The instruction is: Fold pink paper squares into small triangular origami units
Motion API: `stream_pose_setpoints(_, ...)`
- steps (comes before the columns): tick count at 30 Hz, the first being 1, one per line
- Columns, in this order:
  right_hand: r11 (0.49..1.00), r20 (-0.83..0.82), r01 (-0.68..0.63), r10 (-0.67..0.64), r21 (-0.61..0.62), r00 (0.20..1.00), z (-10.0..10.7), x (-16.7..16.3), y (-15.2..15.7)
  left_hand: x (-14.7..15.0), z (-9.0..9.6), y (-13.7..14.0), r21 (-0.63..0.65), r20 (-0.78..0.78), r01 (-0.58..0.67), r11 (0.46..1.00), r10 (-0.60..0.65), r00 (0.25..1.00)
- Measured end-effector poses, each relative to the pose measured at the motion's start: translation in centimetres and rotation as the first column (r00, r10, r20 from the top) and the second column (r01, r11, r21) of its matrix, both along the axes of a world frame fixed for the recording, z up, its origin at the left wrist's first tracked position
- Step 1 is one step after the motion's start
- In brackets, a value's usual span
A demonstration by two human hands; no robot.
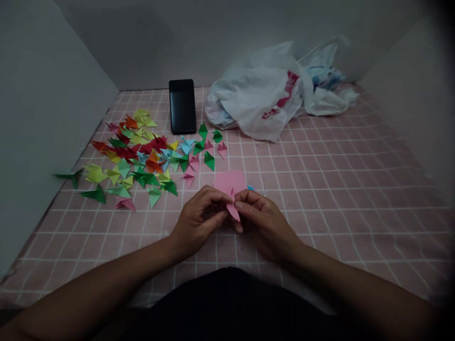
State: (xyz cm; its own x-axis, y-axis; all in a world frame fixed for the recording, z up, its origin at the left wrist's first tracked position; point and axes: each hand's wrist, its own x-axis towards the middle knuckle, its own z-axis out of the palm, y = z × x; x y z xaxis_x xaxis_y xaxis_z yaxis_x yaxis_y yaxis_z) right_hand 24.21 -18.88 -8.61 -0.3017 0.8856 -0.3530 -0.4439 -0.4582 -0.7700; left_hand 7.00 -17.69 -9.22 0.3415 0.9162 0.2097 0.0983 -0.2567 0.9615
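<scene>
A small folded pink paper piece (233, 211) is pinched between my two hands near the front middle of the table. My left hand (199, 220) grips its left side with thumb and fingertips, the fingers curled. My right hand (265, 220) closes on the right side, thumb laid along the paper. Just behind the hands lies a flat pink paper sheet (230, 179), its near part hidden by them. A bit of blue paper (250, 188) peeks out beside the right fingers.
Many folded paper cranes (142, 156) in several colours spread over the left side. Behind them a black phone (182, 106) leans near the back wall. A crumpled white plastic bag (259, 90) sits at the back right. A pink checked cloth (337, 189) covers the table, with walls on three sides.
</scene>
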Motion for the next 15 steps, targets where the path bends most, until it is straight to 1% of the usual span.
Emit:
stream_pose_setpoints(1,1.0,-0.009,-0.008,0.008,-0.001,1.0,0.05,0.0,0.0,-0.03,0.03,0.05,0.005,-0.009,0.003,1.0,-0.003,1.0)
stream_pose_setpoints(3,1.0,-0.014,-0.022,0.022,0.002,1.0,0.14,0.01,-0.01,-0.04,0.06,0.12,-0.03,0.008,-0.003,1.0,0.003,1.0)
stream_pose_setpoints(6,0.999,-0.004,-0.031,0.031,0.022,1.0,0.17,0.0,-0.01,0.06,0.07,0.14,-0.162,0.08,-0.005,0.987,0.019,0.997)
stream_pose_setpoints(9,0.998,0.018,-0.043,0.042,0.043,0.999,0.07,0.01,0.03,0.15,0.11,0.19,-0.316,0.168,0.025,0.949,0.029,0.985)
stream_pose_setpoints(11,0.997,0.048,-0.054,0.052,0.054,0.998,-0.04,0.04,0.07,0.16,0.15,0.25,-0.387,0.208,0.04,0.921,0.045,0.977)
stream_pose_setpoints(13,0.995,0.084,-0.059,0.053,0.074,0.995,-0.11,0.07,0.12,0.14,0.21,0.28,-0.42,0.221,0.042,0.907,0.057,0.974)
stream_pose_setpoints(15,0.993,0.117,-0.07,0.058,0.099,0.991,-0.08,0.1,0.15,0.12,0.29,0.27,-0.425,0.232,0.06,0.903,0.045,0.972)
